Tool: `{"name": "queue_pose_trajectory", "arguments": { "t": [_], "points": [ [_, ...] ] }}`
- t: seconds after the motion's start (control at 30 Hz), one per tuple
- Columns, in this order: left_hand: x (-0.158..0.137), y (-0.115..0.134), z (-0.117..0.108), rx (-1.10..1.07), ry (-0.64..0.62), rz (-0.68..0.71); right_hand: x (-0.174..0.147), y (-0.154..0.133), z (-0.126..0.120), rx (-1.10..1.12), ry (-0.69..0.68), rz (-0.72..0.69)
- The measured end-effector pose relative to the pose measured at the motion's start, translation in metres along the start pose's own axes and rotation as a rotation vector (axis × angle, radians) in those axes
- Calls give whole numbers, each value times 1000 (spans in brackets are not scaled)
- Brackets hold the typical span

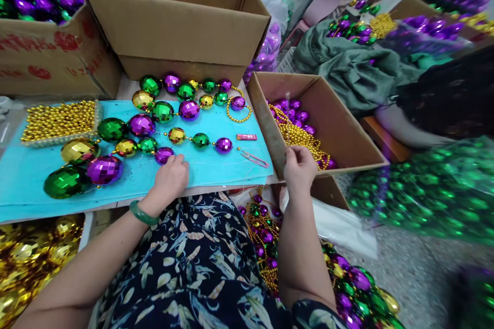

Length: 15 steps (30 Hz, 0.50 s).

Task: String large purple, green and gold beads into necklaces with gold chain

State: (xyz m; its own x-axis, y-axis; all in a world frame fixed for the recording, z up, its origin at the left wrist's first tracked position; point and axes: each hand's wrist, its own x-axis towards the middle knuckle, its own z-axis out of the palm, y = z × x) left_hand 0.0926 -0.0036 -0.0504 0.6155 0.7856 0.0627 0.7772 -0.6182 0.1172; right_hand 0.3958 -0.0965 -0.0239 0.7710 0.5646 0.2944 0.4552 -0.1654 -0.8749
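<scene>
My left hand (172, 177), with a green bangle (144, 213) on the wrist, is closed in a pinch over the blue sheet (208, 169). Its fingertips are beside a purple faceted bead (164, 155) at the end of a strand of large gold, green and purple beads. What it pinches is too fine to make out. My right hand (300, 169) is raised at the near edge of an open cardboard box (339, 133), thumb and fingers pinched together; anything between them is hidden. Pink-handled thread snips (254, 158) and a small pink packet (246, 137) lie between the hands.
A tray of small gold beads (59, 121) sits at the left. More bead strands (189, 110) lie behind. A tall carton (177, 20) stands at the back. Gold bead chains (297, 133) fill part of the right box. Bagged green beads (424, 190) are farther right.
</scene>
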Motion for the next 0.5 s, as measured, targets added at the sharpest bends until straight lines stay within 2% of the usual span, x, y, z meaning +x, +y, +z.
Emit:
{"name": "queue_pose_trajectory", "arguments": {
  "t": [0.07, 0.17, 0.27, 0.33, 0.4, 0.5],
  "points": [
    [-3, 0, -1, 65, 21, 25, 5, 7, -7, -273, -42, -219],
    [-4, -2, -5, 116, 41, 28, 2, 12, -7, -490, -307, -382],
    [-2, -5, -8, 208, 36, 29, -15, 8, 12, -622, -598, -399],
    [1, -6, -8, 253, 27, 39, -28, 3, 29, -721, -719, -386],
    [5, -8, -8, 275, 35, 39, -35, -3, 43, -801, -775, -378],
    [13, -14, -11, 276, 100, 15, -33, -6, 44, -903, -750, -378]
  ]
}}
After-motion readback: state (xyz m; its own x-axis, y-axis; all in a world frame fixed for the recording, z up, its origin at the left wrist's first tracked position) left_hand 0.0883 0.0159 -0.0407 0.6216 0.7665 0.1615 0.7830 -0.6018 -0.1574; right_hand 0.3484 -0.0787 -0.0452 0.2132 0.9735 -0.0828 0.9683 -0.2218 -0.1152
